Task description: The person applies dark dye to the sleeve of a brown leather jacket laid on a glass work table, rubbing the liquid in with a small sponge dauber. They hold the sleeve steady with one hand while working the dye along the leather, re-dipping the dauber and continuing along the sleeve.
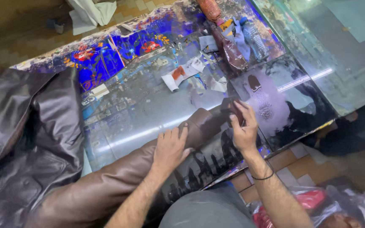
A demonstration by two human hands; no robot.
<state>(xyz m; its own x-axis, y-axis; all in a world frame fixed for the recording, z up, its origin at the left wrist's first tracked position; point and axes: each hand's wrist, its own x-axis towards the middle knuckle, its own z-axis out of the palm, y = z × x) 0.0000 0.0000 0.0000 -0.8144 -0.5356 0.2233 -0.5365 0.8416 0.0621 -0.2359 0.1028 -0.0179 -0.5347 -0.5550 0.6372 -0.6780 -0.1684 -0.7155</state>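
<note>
Head view, looking down. Glass-covered tabletop (148, 109) with colourful printed sheets under the glass. A brown leather jacket sleeve (106, 185) lies stretched across it, cuff end toward the right. Left hand (170, 147) pressed flat on the sleeve near the cuff, fingers spread. Right hand (243, 126) at the cuff end, grip closed on a small dark object (236, 110); what it is cannot be told. Black band on the right wrist. The rest of the dark jacket (22, 139) is heaped at left. Paper scraps (182, 74) and a dark brown bottle (233, 50) lie farther back.
</note>
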